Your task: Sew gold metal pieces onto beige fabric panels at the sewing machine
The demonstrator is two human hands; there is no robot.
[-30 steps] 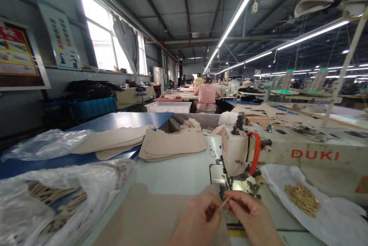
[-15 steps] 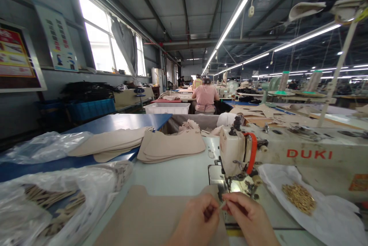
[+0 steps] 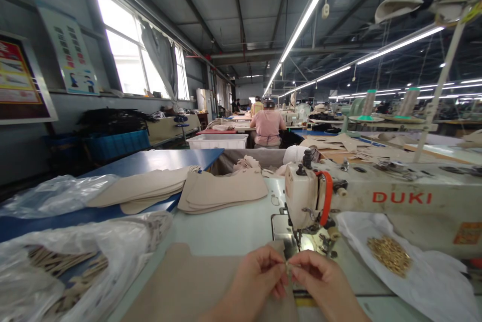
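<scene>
Pale green tabletop (image 3: pixel 222 234) carries a flat beige piece (image 3: pixel 188 282), which lies under the hands with its right edge just before the sewing machine (image 3: pixel 301 194). Over that edge, a small thin piece (image 3: pixel 288 267) sits between the fingertips, too blurred to make out fully.

To the right, an open white bag (image 3: pixel 433 282) spreads beside the machine and holds a heap of small gold-coloured parts (image 3: pixel 389 255). At far left, a clear plastic bag (image 3: pixel 128 246) gapes around narrow beige strips (image 3: pixel 56 261). Behind the flat piece rests a stack of beige panels (image 3: pixel 226 189); a blue table (image 3: pixel 176 158) adjoins on the left. Farther back stand a white bin (image 3: pixel 216 141) and a blue bin (image 3: pixel 116 145) heaped with black material (image 3: pixel 116 116), and a person in pink (image 3: pixel 268 126) sits facing away under strip lights.

Left hand (image 3: pixel 254 279) and right hand (image 3: pixel 320 279) meet tip to tip, fingers curled, each pinching narrowly at the thin piece.
</scene>
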